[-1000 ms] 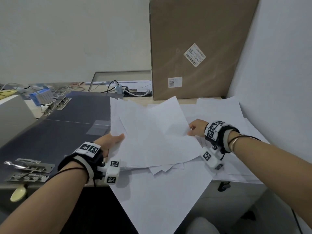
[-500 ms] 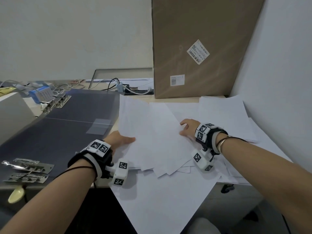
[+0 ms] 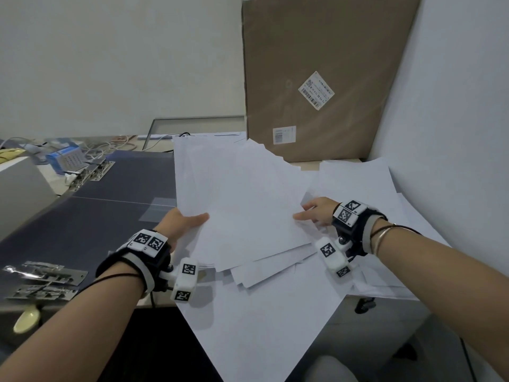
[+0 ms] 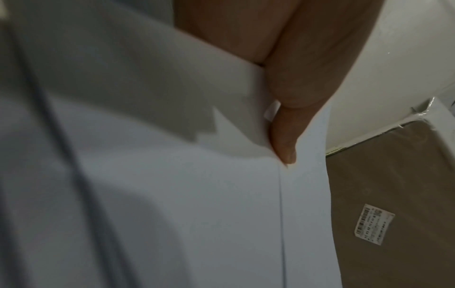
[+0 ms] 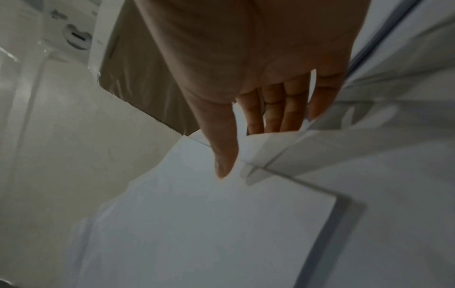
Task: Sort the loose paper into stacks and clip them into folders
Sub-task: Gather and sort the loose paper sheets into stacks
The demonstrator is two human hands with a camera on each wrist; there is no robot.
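Observation:
A fanned bundle of white paper sheets (image 3: 245, 205) is lifted off the desk between my two hands. My left hand (image 3: 184, 220) grips its left edge, thumb on top; the left wrist view shows the thumb (image 4: 285, 140) pressed on the sheets (image 4: 197, 194). My right hand (image 3: 314, 212) holds the right edge, thumb over and fingers under, as the right wrist view shows with the thumb (image 5: 222, 152) on the paper (image 5: 197, 224). More loose sheets (image 3: 363, 188) lie on the desk at right, and one large sheet (image 3: 256, 321) hangs over the front edge. Dark folders (image 3: 82, 216) lie open at left.
A tall brown cardboard box (image 3: 316, 78) leans against the back wall. Metal folder clips (image 3: 46, 274) lie at the near left and more clips (image 3: 91, 172) at the far left. Cables and a blue box (image 3: 63, 158) sit behind the folders. A white wall (image 3: 454, 119) is close at right.
Both hands have lifted the bundle and spread apart to its side edges; the sheets now stand higher and reach further back, hiding the cables behind them.

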